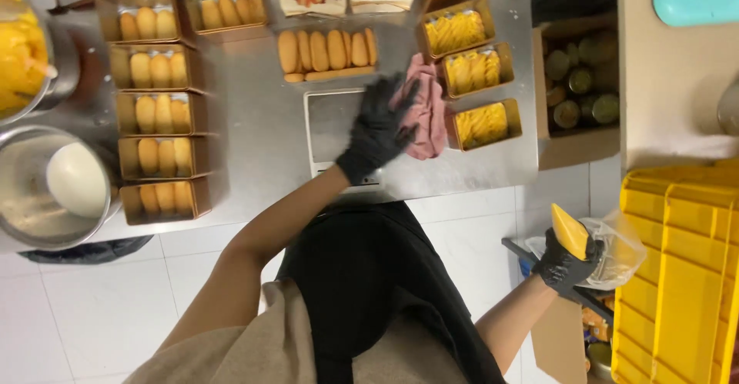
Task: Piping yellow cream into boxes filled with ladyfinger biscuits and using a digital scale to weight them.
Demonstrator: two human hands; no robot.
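Head view: looking straight down past a black apron onto a steel desk (254, 134) and white tiled floor.
Left hand (377, 130): black glove, flat on the desk, fingers (400, 95) spread wide; palm lies over the scale, fingertips touch the cloth's left edge. Grips nothing.
Scale (327, 122): flat grey platform at the desk's near edge, half covered by the left hand.
Cloth (427, 115): pink, crumpled, just right of the scale, between the left hand and the right-side trays.
Right hand (566, 265): black glove, off the desk, low right above the floor; fingers closed around a yellow wedge (570, 230) that sticks up from the fist.
Bag (616, 249): clear plastic, just behind the right hand, touching it; contents not clear.
Biscuit trays (158, 115): column of gold trays on the desk's left, each holding pale finger biscuits; two more along the back edge.
Loose biscuits (327, 51): a row lying bare on the desk, just beyond the scale.
Fruit trays (469, 76): gold trays with yellow slices, right side of the desk.
Pot (31, 199): steel, far left, white liquid inside.
Box (577, 91): cardboard, right of the desk, holds dark jars.
Crates (681, 268): yellow, stacked, lower right beside the right hand.
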